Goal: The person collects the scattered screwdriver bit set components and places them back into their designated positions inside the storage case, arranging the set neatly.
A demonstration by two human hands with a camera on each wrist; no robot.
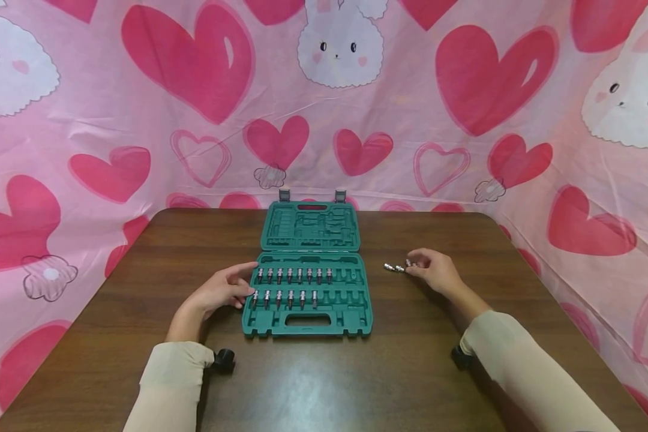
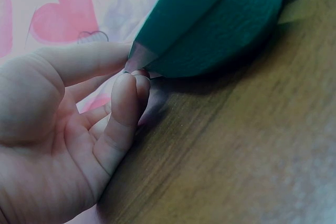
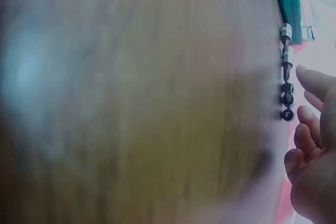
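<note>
A green tool case (image 1: 308, 330) lies unfolded on the table, its lid towards the back. Two rows of silver bit sockets (image 1: 290, 276) sit in the slots of its near half, with bare slots at the right end of each row. My left hand (image 1: 218, 292) holds the case's left edge, thumb and fingers at the rim (image 2: 173, 51). To the right of the case, my right hand (image 1: 434, 271) hovers by several loose bit sockets (image 1: 394, 267). In the right wrist view its fingers (image 3: 315, 82) are loosely bent and apart from the loose bit sockets (image 3: 287, 56).
The brown wooden table (image 1: 410, 372) extends on all sides of the case. Two grey latches (image 1: 284, 195) stand up from the lid's far edge. A pink cloth with hearts and rabbits (image 1: 356, 108) hangs behind the table and along its sides.
</note>
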